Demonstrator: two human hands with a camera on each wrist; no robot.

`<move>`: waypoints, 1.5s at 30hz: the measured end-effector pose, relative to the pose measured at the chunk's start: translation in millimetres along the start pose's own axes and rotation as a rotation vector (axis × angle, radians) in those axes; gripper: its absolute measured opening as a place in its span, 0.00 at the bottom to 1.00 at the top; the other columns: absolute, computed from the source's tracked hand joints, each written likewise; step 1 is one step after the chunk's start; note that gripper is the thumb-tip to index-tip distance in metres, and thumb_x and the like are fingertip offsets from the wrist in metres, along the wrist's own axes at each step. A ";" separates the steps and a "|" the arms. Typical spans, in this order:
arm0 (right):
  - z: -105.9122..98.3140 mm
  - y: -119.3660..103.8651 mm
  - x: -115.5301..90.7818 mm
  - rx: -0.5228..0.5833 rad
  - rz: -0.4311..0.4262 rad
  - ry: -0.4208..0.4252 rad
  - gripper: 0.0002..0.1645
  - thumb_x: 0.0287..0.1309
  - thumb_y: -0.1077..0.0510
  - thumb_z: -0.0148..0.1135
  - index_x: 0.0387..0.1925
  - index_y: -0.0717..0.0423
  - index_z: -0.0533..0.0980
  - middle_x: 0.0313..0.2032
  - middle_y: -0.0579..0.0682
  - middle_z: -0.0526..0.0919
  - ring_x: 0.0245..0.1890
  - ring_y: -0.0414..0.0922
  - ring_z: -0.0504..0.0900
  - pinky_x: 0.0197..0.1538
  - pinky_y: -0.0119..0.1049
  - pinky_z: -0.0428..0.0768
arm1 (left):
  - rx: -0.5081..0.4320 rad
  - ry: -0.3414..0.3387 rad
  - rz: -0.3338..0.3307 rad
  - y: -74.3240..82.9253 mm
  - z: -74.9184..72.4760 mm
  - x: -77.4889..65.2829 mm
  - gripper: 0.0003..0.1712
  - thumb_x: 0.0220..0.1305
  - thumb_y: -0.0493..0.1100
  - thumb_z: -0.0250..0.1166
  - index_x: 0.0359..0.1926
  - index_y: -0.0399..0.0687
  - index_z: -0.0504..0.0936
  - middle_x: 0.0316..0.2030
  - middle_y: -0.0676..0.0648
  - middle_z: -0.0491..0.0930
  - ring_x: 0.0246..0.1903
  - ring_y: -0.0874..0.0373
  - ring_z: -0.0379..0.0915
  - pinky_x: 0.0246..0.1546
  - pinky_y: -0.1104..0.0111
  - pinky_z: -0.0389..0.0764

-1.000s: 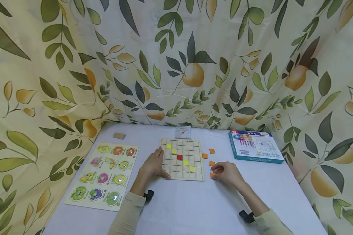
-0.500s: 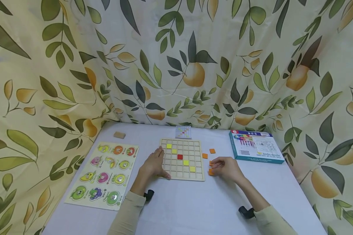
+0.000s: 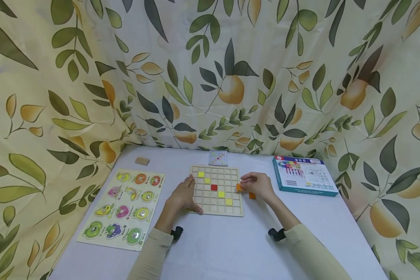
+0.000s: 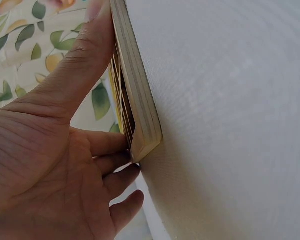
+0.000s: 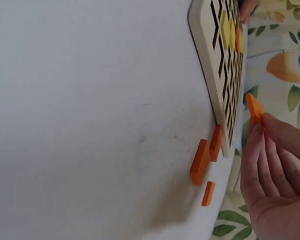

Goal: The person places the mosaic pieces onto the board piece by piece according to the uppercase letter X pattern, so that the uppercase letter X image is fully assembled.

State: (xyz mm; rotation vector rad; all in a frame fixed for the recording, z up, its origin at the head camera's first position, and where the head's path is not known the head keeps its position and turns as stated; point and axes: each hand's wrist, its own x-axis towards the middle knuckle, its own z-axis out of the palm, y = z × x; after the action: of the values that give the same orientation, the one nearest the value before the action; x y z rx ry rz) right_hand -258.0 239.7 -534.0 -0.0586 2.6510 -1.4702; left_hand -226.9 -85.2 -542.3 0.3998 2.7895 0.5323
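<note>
My left hand (image 3: 181,196) rests along the left edge of a wooden grid board (image 3: 204,202), fingers and thumb spread out. In the left wrist view the fingertips and the straight thumb touch the board's side (image 4: 140,100). A diagonal row of yellow tiles and one red tile (image 3: 214,187) lies in the board's squares. Between thumb and fingertips, my right hand (image 3: 260,186) pinches an orange square tile (image 5: 255,110), raised near the board's right edge. Loose orange tiles (image 5: 200,162) lie on the table beside the board; some are hidden behind the right hand in the head view.
A small pattern card (image 3: 218,158) lies behind the board. To the left are a fruit picture board (image 3: 126,200) and a small wooden block (image 3: 142,161). A flat teal-edged box (image 3: 305,175) lies at the right. Patterned curtains (image 3: 210,77) surround the white table.
My right hand has moved from the near orange tiles up and left to the board's right edge, carrying an orange tile. The left hand has stayed in place.
</note>
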 end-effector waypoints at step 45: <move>29.6 -6.8 48.8 -0.113 -0.044 0.060 0.10 0.60 0.61 0.76 0.43 0.57 0.87 0.36 0.49 0.91 0.37 0.44 0.89 0.37 0.35 0.86 | 0.006 0.001 -0.001 0.0 -1.2 -0.7 0.81 0.36 0.64 0.88 0.80 0.31 0.52 0.82 0.35 0.45 0.81 0.42 0.43 0.81 0.53 0.52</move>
State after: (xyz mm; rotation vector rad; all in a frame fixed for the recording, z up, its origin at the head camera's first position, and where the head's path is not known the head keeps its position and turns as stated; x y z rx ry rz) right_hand -303.2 206.9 -547.5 -0.0836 2.7967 -1.3541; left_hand -226.6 -85.8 -541.0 0.3991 2.7929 0.5242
